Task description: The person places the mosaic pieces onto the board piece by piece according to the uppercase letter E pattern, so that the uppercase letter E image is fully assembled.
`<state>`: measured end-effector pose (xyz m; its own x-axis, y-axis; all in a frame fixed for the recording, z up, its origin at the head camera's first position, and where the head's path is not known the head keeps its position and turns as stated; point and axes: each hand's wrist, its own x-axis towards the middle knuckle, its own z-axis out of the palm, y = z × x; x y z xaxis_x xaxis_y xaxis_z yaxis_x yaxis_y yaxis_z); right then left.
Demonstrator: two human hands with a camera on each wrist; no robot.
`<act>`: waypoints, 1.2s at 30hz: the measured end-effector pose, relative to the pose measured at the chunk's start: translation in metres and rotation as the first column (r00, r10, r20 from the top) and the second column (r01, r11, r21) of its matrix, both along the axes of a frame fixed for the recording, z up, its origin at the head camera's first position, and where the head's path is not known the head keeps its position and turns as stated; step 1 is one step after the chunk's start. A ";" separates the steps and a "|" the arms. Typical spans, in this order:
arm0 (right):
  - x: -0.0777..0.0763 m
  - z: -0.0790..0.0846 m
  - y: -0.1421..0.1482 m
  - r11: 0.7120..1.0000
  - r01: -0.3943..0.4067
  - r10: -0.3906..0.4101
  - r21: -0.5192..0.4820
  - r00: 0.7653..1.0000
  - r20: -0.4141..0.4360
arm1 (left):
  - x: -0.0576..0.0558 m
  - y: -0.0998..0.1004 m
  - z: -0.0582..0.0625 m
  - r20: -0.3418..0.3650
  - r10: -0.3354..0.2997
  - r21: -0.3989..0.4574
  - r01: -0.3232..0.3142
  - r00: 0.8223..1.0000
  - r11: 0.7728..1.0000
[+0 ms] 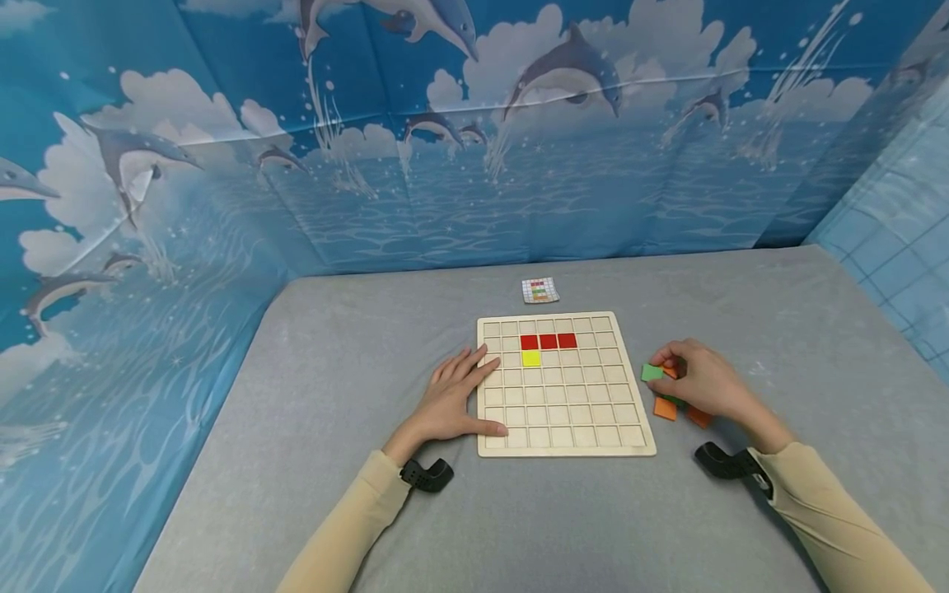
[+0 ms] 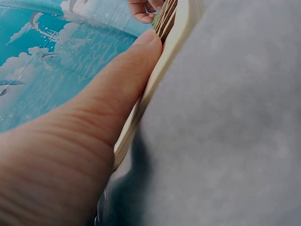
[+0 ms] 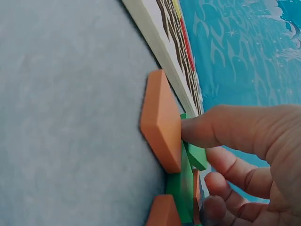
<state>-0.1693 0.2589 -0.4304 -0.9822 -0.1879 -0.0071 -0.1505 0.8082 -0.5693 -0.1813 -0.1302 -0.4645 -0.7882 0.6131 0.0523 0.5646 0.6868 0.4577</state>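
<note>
A square wooden grid board [image 1: 567, 395] lies on the grey table. Three red tiles [image 1: 548, 342] sit in a row in its upper part, with one yellow tile [image 1: 531, 358] below the leftmost. My left hand [image 1: 450, 403] rests on the board's left edge, fingers spread and thumb at the lower left corner. To the right of the board, my right hand [image 1: 700, 379] pinches a light green tile [image 1: 652, 373] between thumb and fingers. Under and around that hand lie orange tiles [image 1: 665, 408] and a green tile [image 3: 186, 193], partly hidden by it.
Behind the board lies a small card [image 1: 540, 290] printed with a grid of coloured squares. A blue dolphin-patterned curtain [image 1: 445, 189] closes off the back and left of the table [image 1: 356, 346]. Each wrist wears a black camera mount [image 1: 427, 475].
</note>
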 end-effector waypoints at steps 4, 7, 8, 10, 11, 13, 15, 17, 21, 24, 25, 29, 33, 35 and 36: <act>0.001 0.001 -0.001 1.000 -0.008 0.007 -0.019 1.000 -0.015 | 0.000 0.000 -0.001 -0.001 -0.002 0.005 0.002 1.000 1.000; 0.002 0.001 -0.001 0.999 -0.025 0.024 -0.037 0.999 -0.022 | -0.001 0.000 -0.001 0.000 0.001 0.001 -0.001 1.000 1.000; 0.002 0.001 -0.001 0.999 -0.032 0.031 -0.044 0.999 -0.025 | -0.001 0.000 -0.002 -0.001 0.003 -0.001 -0.003 1.000 1.000; 0.003 0.000 -0.001 0.998 -0.038 0.036 -0.056 0.999 -0.033 | -0.001 0.000 -0.003 0.001 0.004 -0.006 -0.004 1.000 1.000; 0.003 -0.001 -0.001 0.997 -0.040 0.038 -0.064 0.999 -0.034 | -0.001 0.000 -0.003 0.002 0.005 -0.006 -0.005 1.000 1.000; 0.004 -0.001 -0.001 0.996 -0.039 0.036 -0.085 0.998 -0.043 | -0.001 0.000 -0.003 0.000 0.005 -0.006 -0.005 1.000 1.000; 0.004 0.000 -0.003 0.993 -0.031 0.024 -0.112 0.998 -0.061 | -0.001 0.000 -0.003 -0.002 0.002 -0.001 -0.002 1.000 1.000; 0.005 0.001 -0.008 0.989 -0.024 0.010 -0.145 0.995 -0.098 | -0.001 -0.001 -0.002 -0.005 -0.002 0.004 0.002 1.000 1.000; 0.003 0.001 -0.023 0.970 -0.038 -0.004 -0.241 0.986 -0.168 | -0.001 -0.001 -0.002 -0.006 -0.003 0.005 0.003 1.000 1.000; 0.000 -0.001 -0.036 0.950 -0.082 0.033 -0.300 0.985 -0.168 | -0.001 0.000 -0.002 0.000 0.003 -0.005 -0.003 1.000 1.000; -0.001 -0.002 -0.041 0.945 -0.101 0.053 -0.311 0.986 -0.159 | -0.001 0.000 -0.002 0.001 0.006 -0.010 -0.006 1.000 1.000; -0.006 -0.005 -0.065 0.925 -0.176 0.135 -0.336 0.980 -0.143 | -0.001 -0.001 -0.002 0.009 0.010 -0.015 -0.010 1.000 1.000; -0.010 -0.006 -0.090 0.911 -0.231 0.191 -0.341 0.970 -0.148 | -0.001 -0.001 -0.002 0.009 0.007 -0.010 -0.007 1.000 1.000; -0.012 -0.006 -0.101 0.909 -0.249 0.210 -0.333 0.966 -0.149 | -0.001 -0.001 -0.002 0.012 0.011 -0.012 -0.011 1.000 1.000; -0.012 -0.005 -0.106 0.910 -0.256 0.218 -0.328 0.965 -0.147 | -0.001 -0.001 -0.002 0.012 0.013 -0.014 -0.013 1.000 1.000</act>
